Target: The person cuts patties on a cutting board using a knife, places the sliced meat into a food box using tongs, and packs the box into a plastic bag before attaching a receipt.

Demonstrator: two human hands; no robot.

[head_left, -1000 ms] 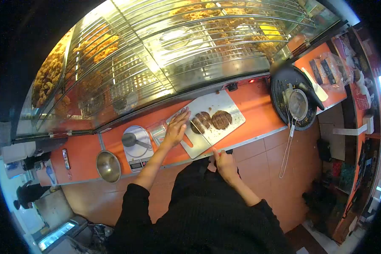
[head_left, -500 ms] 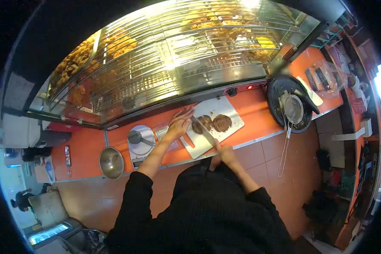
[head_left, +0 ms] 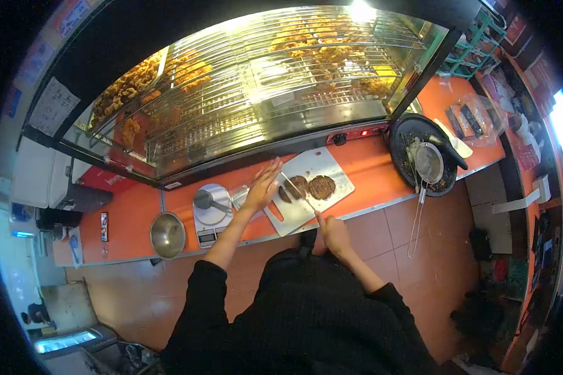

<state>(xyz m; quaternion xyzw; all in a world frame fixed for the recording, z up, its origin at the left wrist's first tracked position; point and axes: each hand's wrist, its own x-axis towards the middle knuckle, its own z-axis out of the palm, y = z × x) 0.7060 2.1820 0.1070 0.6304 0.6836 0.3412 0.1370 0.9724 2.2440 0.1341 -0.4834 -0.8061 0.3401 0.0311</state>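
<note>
A white cutting board [head_left: 336, 197] lies on the orange counter, with a whole round brown patty [head_left: 322, 187] on its right part. Left of it, a second patty [head_left: 299, 185] is cut, and a slice [head_left: 284, 194] lies apart at its left side. My right hand [head_left: 335, 235] is closed round the handle of a knife [head_left: 299, 194], whose blade crosses the cut patty's left side. My left hand [head_left: 262, 187] has its fingers stretched out at the board's left edge, near the blade's tip.
A glass display case [head_left: 263, 140] with fried food stands behind the board. To the left are a scale [head_left: 206, 236] and a metal bowl [head_left: 168, 235]. On the right, a black pan [head_left: 445, 181] holds a strainer [head_left: 429, 162]. A phone [head_left: 104, 226] lies far left.
The slice at the left has come apart from the cut patty. The knife blade has shifted slightly, and the camera view has turned a little.
</note>
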